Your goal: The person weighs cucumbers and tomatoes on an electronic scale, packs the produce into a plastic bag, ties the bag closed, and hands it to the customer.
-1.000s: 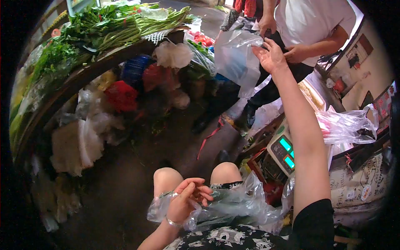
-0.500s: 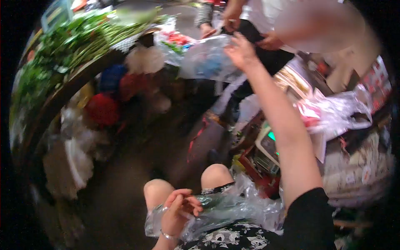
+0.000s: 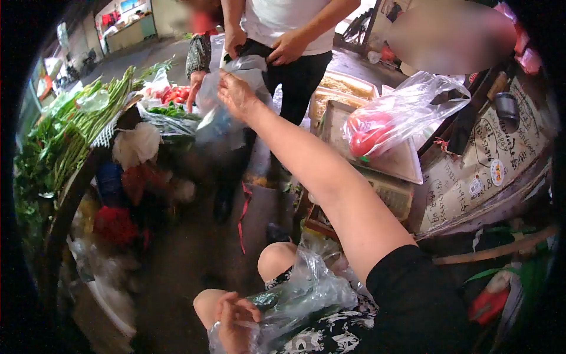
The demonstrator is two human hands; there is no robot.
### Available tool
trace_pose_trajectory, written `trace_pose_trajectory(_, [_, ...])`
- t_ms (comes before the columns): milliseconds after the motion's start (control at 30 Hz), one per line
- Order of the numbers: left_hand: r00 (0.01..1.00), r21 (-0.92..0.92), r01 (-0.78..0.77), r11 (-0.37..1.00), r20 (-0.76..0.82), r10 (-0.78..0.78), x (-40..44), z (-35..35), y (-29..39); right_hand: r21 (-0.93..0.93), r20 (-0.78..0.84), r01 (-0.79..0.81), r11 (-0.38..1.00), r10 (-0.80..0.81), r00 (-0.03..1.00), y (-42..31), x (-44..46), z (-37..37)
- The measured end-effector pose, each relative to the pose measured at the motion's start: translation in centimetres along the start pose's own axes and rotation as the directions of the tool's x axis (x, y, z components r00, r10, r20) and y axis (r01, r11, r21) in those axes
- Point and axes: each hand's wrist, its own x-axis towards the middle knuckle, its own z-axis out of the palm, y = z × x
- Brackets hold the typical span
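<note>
My right hand [image 3: 237,97] is stretched far forward, fingers bent against a translucent plastic bag [image 3: 215,131] with something bluish showing through it. The bag hangs in front of a standing person's dark trousers, and its contents are blurred. Low in the view, my left hand [image 3: 234,321] rests over my lap with loosely curled fingers, apart from one another. Clear plastic [image 3: 303,295] lies across my lap and partly over that hand, with something dark green under it.
A person in a white shirt [image 3: 289,23] stands opposite, and another person's hand [image 3: 196,85] reaches near red tomatoes [image 3: 175,94]. Leafy greens [image 3: 71,124] fill the left stand. At right, a bag of red produce [image 3: 371,130] sits on trays beside a handwritten cardboard box [image 3: 471,171].
The view has swung right and tilted up, showing more of the standing person and the tray area. My right hand's fingers, spread before, now bend against the bag. My left hand stays on my lap.
</note>
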Motion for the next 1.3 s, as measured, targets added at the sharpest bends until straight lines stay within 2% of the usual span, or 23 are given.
trace_pose_trajectory(67, [0.999,0.043,-0.025,0.999,-0.028,0.027,0.0,0.4,-0.2,0.024,0.013,-0.002,1.0,0.002,1.0,-0.5,0.2,0.2])
trace_pose_trajectory(167, [0.996,0.094,-0.062,0.994,-0.065,0.068,-0.2,0.9,0.0,0.064,0.021,0.134,0.989,-0.135,0.991,-1.2,-0.4,1.5])
trace_pose_trajectory(233, [0.995,0.116,-0.063,0.991,-0.071,0.072,-0.3,1.2,0.2,0.108,-0.042,0.093,0.99,-0.089,0.995,-1.4,-1.5,1.5])
trace_pose_trajectory(333, [0.991,0.147,-0.036,0.989,-0.124,0.055,0.0,0.7,0.5,-0.084,0.054,0.004,0.996,0.001,0.999,-0.7,-2.1,0.2])
trace_pose_trajectory(433, [0.996,0.194,0.078,0.978,-0.052,-0.069,0.5,-1.0,0.1,-0.125,0.121,0.022,0.992,-0.007,0.993,0.0,-5.6,-0.1])
trace_pose_trajectory(500, [0.993,0.035,-0.053,0.998,0.106,0.05,0.9,-1.0,-0.8,-0.335,0.193,0.081,0.939,-0.016,0.981,-1.3,-11.5,0.4])
trace_pose_trajectory(533, [0.985,0.126,-0.148,0.981,0.113,0.134,0.7,-0.1,-0.6,-0.445,0.248,0.13,0.886,-0.018,0.969,-2.0,-14.9,-0.1])
trace_pose_trajectory(600, [0.991,0.089,-0.105,0.99,0.097,0.096,1.1,-1.7,-1.4,-0.465,0.286,0.189,0.865,-0.056,0.957,-1.7,-20.9,-2.1])
trace_pose_trajectory(667, [0.993,-0.013,-0.058,0.998,0.101,0.059,1.3,-2.1,-1.9,-0.499,0.207,0.132,0.856,-0.03,0.978,-1.6,-26.8,-4.9])
trace_pose_trajectory(733, [0.998,0.071,-0.06,0.996,0.034,0.058,1.0,-1.2,-1.4,-0.623,0.094,0.031,0.782,0.035,0.995,-2.3,-32.4,-8.1])
trace_pose_trajectory(767, [0.996,0.141,-0.08,0.987,-0.023,0.084,0.9,-0.7,-1.3,-0.752,0.029,-0.022,0.658,0.066,0.997,-3.9,-35.3,-8.5])
trace_pose_trajectory(800, [0.984,0.171,-0.171,0.97,0.088,0.157,0.9,-0.3,-1.3,-0.801,-0.01,-0.011,0.598,0.006,1.0,-3.2,-37.7,-10.6])
trace_pose_trajectory(833, [0.985,0.18,-0.162,0.97,0.092,0.147,1.0,-0.3,-1.4,-0.87,-0.072,-0.047,0.491,-0.031,0.997,-3.6,-40.1,-11.8])
trace_pose_trajectory(867, [0.986,0.171,-0.16,0.972,0.084,0.147,1.1,-0.3,-1.5,-0.877,-0.153,-0.122,0.465,-0.029,0.988,-4.1,-42.4,-13.1])
trace_pose_trajectory(900, [0.986,0.163,-0.157,0.974,0.071,0.147,1.0,-0.2,-1.6,-0.875,-0.161,-0.129,0.467,-0.029,0.987,-5.1,-44.1,-13.7])
trace_pose_trajectory(967, [0.983,0.221,-0.171,0.96,0.099,0.153,0.8,0.2,-1.4,-0.928,-0.343,-0.324,0.183,-0.085,0.935,-7.0,-46.8,-14.4])
trace_pose_trajectory(1067, [0.985,0.224,-0.172,0.959,0.041,0.167,1.0,-0.1,-2.0,-0.891,-0.436,-0.393,0.228,-0.188,0.88,-7.9,-48.8,-16.9])
trace_pose_trajectory(1100, [0.985,0.228,-0.172,0.958,0.043,0.167,0.9,0.0,-2.1,-0.89,-0.438,-0.394,0.231,-0.189,0.879,-7.9,-49.3,-17.8])
trace_pose_trajectory(1167, [0.97,0.221,-0.24,0.945,0.104,0.222,0.7,0.3,-2.3,-0.946,-0.322,-0.297,0.128,-0.273,0.907,-7.9,-49.8,-18.6])
trace_pose_trajectory(1233, [0.971,0.226,-0.237,0.945,0.079,0.225,0.5,0.3,-2.2,-0.947,-0.32,-0.298,0.123,-0.243,0.916,-7.8,-50.4,-18.9])
trace_pose_trajectory(1300, [0.973,0.24,-0.221,0.945,0.118,0.198,0.7,-0.4,-2.3,-0.978,-0.21,-0.198,0.07,-0.335,0.919,-7.0,-50.5,-19.9])
